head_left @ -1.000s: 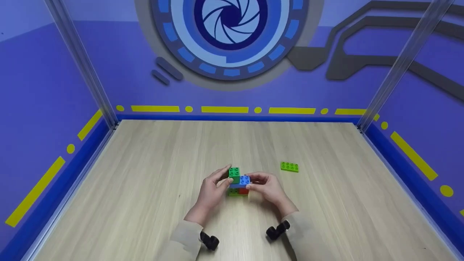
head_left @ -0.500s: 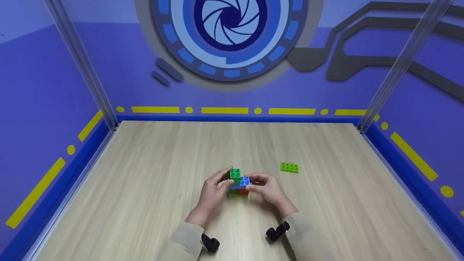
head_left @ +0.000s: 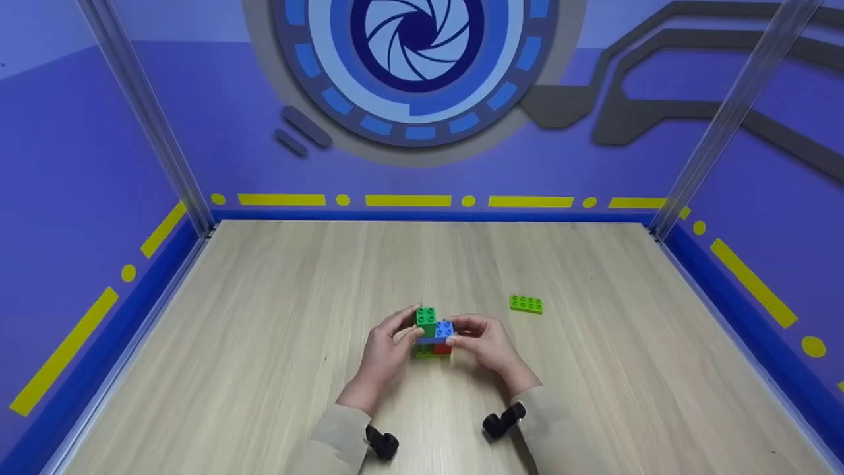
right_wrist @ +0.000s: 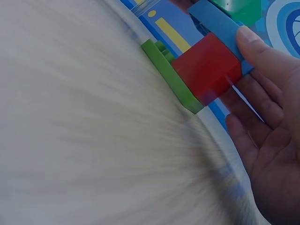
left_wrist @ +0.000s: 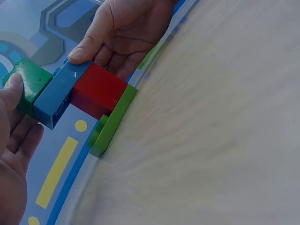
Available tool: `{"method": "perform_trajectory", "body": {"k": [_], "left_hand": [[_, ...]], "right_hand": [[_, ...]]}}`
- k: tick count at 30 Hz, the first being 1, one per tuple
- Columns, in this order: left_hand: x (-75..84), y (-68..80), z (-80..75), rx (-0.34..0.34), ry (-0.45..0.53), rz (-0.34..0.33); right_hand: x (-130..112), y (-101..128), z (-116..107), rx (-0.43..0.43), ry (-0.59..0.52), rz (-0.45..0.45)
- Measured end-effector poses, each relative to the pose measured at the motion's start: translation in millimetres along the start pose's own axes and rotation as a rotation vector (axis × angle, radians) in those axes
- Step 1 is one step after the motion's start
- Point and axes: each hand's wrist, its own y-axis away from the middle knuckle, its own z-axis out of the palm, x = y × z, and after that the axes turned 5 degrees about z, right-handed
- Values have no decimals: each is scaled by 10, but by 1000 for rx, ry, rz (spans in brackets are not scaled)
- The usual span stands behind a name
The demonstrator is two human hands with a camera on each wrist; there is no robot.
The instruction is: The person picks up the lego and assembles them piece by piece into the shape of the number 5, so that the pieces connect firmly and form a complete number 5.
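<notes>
A small stack of toy building bricks stands on the table between both hands. At its bottom lies a flat light green brick (left_wrist: 115,123), and a red brick (left_wrist: 99,90) sits on its right half. Across the red one runs a blue brick (head_left: 444,329), its left half bearing a green brick (head_left: 426,321). My left hand (head_left: 386,349) pinches the green brick between thumb and fingers. With thumb and fingertips my right hand (head_left: 488,344) grips the right end of the blue brick. The far faces of the stack are hidden in the head view.
Another flat light green brick (head_left: 526,304) lies on the wooden table (head_left: 277,297), behind and right of the hands. Blue and purple printed walls (head_left: 422,178) border the table at the back and both sides, with metal posts (head_left: 719,125) at the rear corners.
</notes>
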Motion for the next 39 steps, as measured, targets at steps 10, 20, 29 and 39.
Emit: {"method": "perform_trajectory", "body": {"k": [10,20,29,39], "left_hand": [[-30,1,-1,6,-31,24],[4,-8,-6,-9,-40,-6],[-23,20,-14,-6,-69,30],[-26,5,-5,-16,-67,4]], "right_hand": [[-2,-5,1,-7,-12,-1],[-21,10,1,2,-38,8],[-1,10,20,2,-12,-6],[11,-5,11,2,-24,-22]]}}
